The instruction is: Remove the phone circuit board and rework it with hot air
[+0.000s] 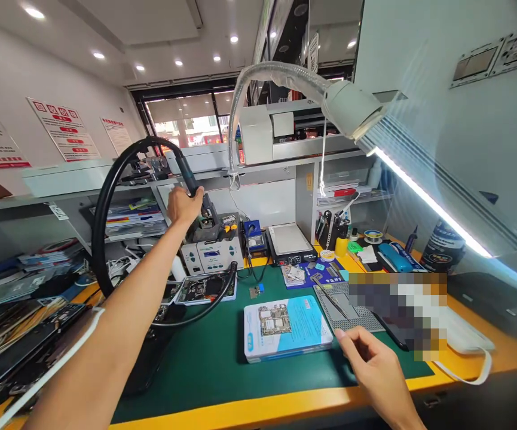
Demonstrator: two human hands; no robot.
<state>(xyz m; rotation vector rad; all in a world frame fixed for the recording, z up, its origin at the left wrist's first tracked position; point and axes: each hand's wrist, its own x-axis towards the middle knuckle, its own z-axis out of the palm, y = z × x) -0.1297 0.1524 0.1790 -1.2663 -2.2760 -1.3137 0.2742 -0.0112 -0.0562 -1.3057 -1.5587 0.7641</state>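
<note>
Since the left hand (185, 205) is wrapped around the black hot-air handle (187, 174), call that one gripped: fingers closed round the shaft, left of centre in the frame, just above the grey rework station (213, 255). Handle's lower end sits right by the dark cradle (210, 223); can't tell if it's seated or free. Thick black hose (98, 230) arcs from the handle's top down the left of the frame. Right hand (377, 365) is lower right, holding nothing I can see: thumb and index apart, other fingers curled, fingertip just beside the right edge of the blue-and-white box (305, 334). Contact with the box: can't tell. Metal tweezers (335, 303) lie just above that hand, on the perforated grey plate (362, 321). Box sits flat on the green mat (186, 382), lower centre, with what looks like a circuit board (274, 321) on its top face; loose or printed, can't say. Handling, my read: handle should be light and rigid, probably plastic, low slip risk with a full wrap. Hose is the annoying part, likely springy enough to twist the wrist. Best hold is mid-shaft, fingers well clear of the lower end, which could be hot. Tweezers: light, stiff, delicate tips, so pinch mid-shank.
</note>
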